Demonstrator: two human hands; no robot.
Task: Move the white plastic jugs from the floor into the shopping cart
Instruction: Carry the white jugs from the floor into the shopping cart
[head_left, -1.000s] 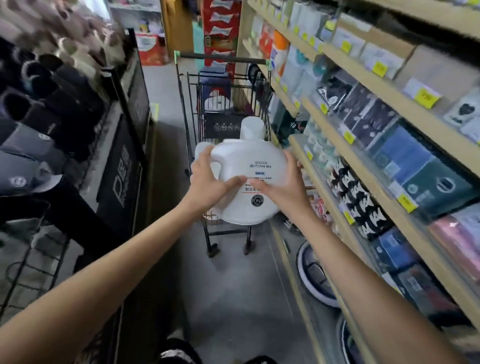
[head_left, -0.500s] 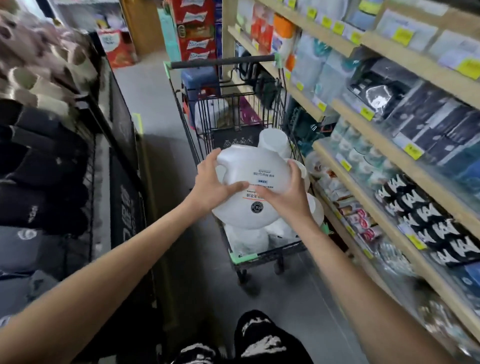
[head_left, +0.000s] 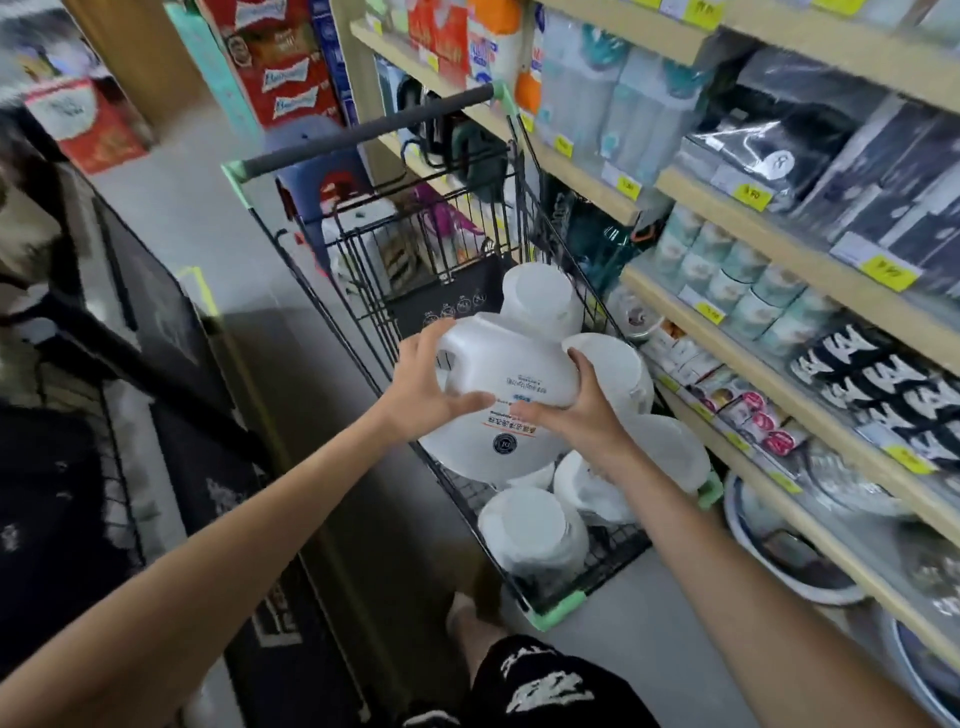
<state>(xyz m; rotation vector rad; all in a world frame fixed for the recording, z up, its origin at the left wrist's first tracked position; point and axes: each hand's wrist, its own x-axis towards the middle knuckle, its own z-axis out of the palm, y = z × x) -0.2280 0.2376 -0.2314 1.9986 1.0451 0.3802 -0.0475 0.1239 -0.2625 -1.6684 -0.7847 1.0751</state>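
White jug (head_left: 498, 374) hangs above the shopping cart (head_left: 558, 608), inside its wire edge, left hand (head_left: 421, 387) and right hand (head_left: 576, 418) clasping its flanks; other jugs (head_left: 530, 530) crowd the basket, seemingly leaving room only on top.

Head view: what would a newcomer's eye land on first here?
A white jug, gripped by the left hand and right hand, is held tilted over the shopping cart at centre. More white jugs lie piled in the cart's basket, and packed shelves run along the right.
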